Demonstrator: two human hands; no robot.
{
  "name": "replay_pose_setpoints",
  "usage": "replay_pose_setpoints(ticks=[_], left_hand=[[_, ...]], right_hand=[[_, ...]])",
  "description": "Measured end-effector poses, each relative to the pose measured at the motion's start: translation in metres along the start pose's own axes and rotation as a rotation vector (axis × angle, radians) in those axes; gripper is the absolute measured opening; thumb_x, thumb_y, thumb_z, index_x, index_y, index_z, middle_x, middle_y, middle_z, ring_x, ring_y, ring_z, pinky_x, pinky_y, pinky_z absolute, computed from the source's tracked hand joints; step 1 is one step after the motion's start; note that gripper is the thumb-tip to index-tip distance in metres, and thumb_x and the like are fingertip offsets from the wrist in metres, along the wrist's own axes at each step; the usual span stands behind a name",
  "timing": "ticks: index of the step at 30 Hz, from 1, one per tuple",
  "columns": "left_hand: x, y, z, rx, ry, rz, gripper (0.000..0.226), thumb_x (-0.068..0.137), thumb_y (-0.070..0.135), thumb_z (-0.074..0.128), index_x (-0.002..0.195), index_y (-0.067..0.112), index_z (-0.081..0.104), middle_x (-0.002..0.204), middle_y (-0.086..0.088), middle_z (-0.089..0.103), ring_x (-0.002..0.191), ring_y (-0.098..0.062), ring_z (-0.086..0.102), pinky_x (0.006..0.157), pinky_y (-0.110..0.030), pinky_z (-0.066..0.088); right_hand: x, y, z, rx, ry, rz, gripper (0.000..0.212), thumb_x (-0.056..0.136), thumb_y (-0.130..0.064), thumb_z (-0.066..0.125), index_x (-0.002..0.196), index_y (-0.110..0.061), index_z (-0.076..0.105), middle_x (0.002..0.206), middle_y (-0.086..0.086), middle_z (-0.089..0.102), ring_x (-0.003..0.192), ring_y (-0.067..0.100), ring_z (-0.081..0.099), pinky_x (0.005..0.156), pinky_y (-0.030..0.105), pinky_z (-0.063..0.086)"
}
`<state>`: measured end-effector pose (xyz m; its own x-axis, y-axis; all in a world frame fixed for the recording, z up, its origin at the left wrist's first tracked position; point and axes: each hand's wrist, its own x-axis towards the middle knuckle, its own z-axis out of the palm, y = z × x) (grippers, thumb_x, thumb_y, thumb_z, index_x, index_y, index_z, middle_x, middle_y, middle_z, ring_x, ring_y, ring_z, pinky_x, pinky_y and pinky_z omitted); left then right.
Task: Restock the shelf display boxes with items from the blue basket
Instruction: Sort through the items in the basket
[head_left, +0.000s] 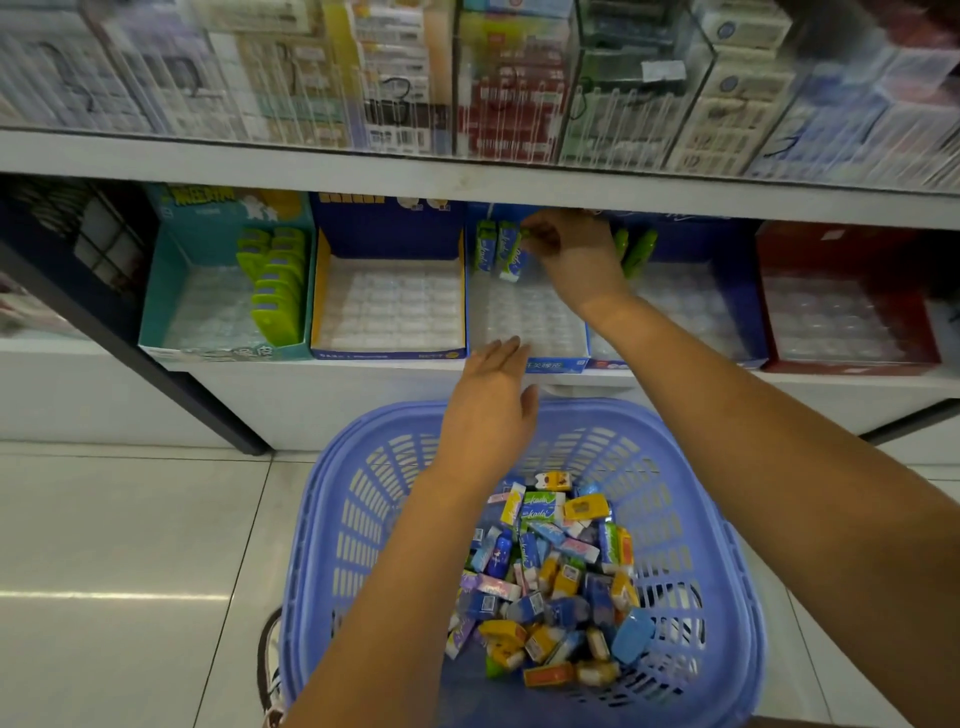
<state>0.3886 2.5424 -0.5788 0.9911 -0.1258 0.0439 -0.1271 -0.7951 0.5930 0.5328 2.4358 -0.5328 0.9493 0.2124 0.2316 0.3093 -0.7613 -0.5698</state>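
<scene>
Your right hand (574, 254) is deep in the middle display box (556, 365). Its thumb and fingertips appear to pinch the top of an upright eraser (511, 257) in the back row, just beside a second eraser (484, 253) at the box's left wall. Its long axis runs up and down, so the free slots lie to its right and toward you. Your left hand (491, 400) hangs over the far rim of the blue basket (363, 493), fingers straight and close together, holding nothing (it is the nearer hand to the stock). The loose erasers (561, 571) lie below and behind its palm, so the next pick likely means reaching back and down.
</scene>
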Motion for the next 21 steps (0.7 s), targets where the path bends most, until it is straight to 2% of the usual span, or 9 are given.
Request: replay_pose_setpoints(ticks=[2,3,4,6,7,12,15,19,21], left_hand=[[0.000,-0.002,0.001,-0.001,0.008,0.009,0.050,0.099,0.021,0.046,0.147,0.010,0.033,0.155,-0.007,0.030,0.145,-0.022,0.019,0.116,-0.026,0.014],[0.000,-0.003,0.001,-0.001,0.007,0.014,0.051,0.099,0.021,0.046,0.147,0.010,0.032,0.155,-0.007,0.029,0.145,-0.021,0.019,0.116,-0.025,0.013],[0.001,-0.004,0.001,-0.003,0.004,0.019,0.051,0.099,0.021,0.046,0.147,0.010,0.032,0.155,-0.006,0.029,0.145,-0.021,0.019,0.116,-0.025,0.012],[0.001,-0.005,0.002,-0.008,0.003,0.024,0.052,0.099,0.021,0.046,0.147,0.010,0.031,0.156,-0.006,0.028,0.146,-0.021,0.018,0.116,-0.023,0.010],[0.001,-0.006,0.002,-0.008,0.007,0.026,0.052,0.099,0.021,0.046,0.148,0.011,0.030,0.156,-0.006,0.027,0.146,-0.020,0.017,0.116,-0.022,0.010],[0.002,-0.007,0.004,-0.011,0.017,0.037,0.053,0.099,0.022,0.046,0.148,0.011,0.029,0.156,-0.004,0.027,0.146,-0.020,0.017,0.116,-0.021,0.010],[0.002,-0.009,0.005,-0.016,0.016,0.039,0.053,0.099,0.021,0.046,0.148,0.011,0.029,0.156,-0.005,0.027,0.146,-0.020,0.016,0.116,-0.021,0.009],[0.002,-0.010,0.006,-0.023,0.012,0.042,0.053,0.099,0.020,0.047,0.148,0.012,0.029,0.156,-0.004,0.027,0.146,-0.020,0.016,0.116,-0.022,0.010],[0.001,-0.011,0.005,-0.025,-0.007,0.044,0.053,0.099,0.020,0.047,0.148,0.012,0.028,0.156,-0.003,0.026,0.147,-0.019,0.015,0.116,-0.022,0.010]], right_hand=[[0.008,0.001,0.005,0.009,-0.031,-0.017,0.027,0.096,-0.014,0.051,0.117,-0.004,0.063,0.117,0.016,0.066,0.108,0.028,0.061,0.100,0.034,0.044],[0.013,0.002,0.007,0.030,-0.035,-0.003,0.028,0.096,-0.015,0.050,0.118,-0.003,0.063,0.118,0.017,0.065,0.110,0.028,0.060,0.101,0.036,0.043],[0.016,0.004,0.008,0.046,-0.024,0.014,0.028,0.096,-0.017,0.050,0.116,-0.001,0.063,0.117,0.017,0.065,0.110,0.028,0.059,0.100,0.032,0.042],[0.021,0.010,0.010,0.038,0.023,0.023,0.027,0.096,-0.021,0.051,0.108,0.000,0.063,0.111,0.017,0.065,0.105,0.026,0.058,0.089,0.019,0.037],[0.022,0.012,0.010,0.022,0.028,0.011,0.026,0.096,-0.022,0.052,0.107,-0.001,0.063,0.109,0.016,0.065,0.104,0.025,0.058,0.084,0.017,0.035],[0.028,0.015,0.011,-0.032,-0.108,-0.056,0.025,0.095,-0.018,0.052,0.115,-0.010,0.063,0.113,0.009,0.066,0.105,0.019,0.059,0.086,0.013,0.034],[0.027,0.013,0.014,-0.034,-0.149,-0.057,0.024,0.092,-0.014,0.056,0.114,-0.008,0.065,0.113,0.009,0.067,0.103,0.018,0.060,0.082,0.008,0.034],[0.024,0.006,0.016,0.016,-0.152,0.003,0.025,0.089,-0.007,0.059,0.113,-0.002,0.066,0.114,0.015,0.067,0.106,0.025,0.061,0.096,0.025,0.044],[0.021,0.001,0.012,0.038,-0.175,0.044,0.026,0.090,-0.007,0.058,0.115,-0.003,0.065,0.116,0.014,0.066,0.108,0.024,0.060,0.095,0.023,0.043]])
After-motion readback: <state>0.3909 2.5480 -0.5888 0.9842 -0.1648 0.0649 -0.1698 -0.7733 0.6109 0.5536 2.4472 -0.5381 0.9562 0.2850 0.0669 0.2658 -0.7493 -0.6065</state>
